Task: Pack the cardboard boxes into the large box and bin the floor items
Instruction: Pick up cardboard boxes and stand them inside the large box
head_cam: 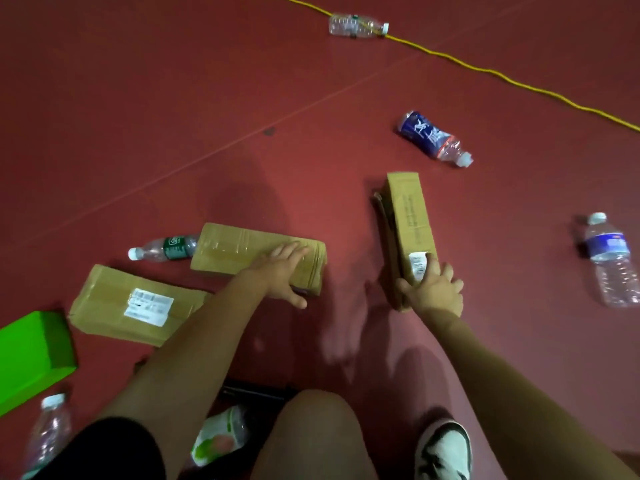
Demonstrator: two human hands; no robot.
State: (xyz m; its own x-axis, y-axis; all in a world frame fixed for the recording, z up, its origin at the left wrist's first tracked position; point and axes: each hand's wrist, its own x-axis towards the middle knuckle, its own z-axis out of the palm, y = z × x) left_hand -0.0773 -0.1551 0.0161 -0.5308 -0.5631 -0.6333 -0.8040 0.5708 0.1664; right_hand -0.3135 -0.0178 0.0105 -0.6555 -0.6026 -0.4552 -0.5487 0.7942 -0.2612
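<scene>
The right hand's (433,292) fingers (446,271) were curled round the near end of the narrow box (410,216), thumb on its left face, the rest wrapped over the barcode sticker. The left hand's (280,275) fingers (294,249) lay spread and nearly straight on top of the taped box (242,249) near its right end, with the thumb stretched out past its near edge. The narrow box stood on a long edge on the red floor (173,98), its long axis running away from the person and leaning slightly left at the far end, a loose flap showing along its left side. The taped box lay flat, long axis left to right, its left end touching the base of a green-labelled bottle (162,249). Bare floor lay between the two boxes and beyond both. Just left and nearer, the labelled box (114,299) lay flat, tilted, close to a green box (31,355) at the frame's edge. A blue-wrapped bottle (433,136) lay just beyond the narrow box's far end; a water bottle (611,261) lay well apart to the right. Farther off, a clear bottle (356,26) lay on a yellow cord (485,69).
</scene>
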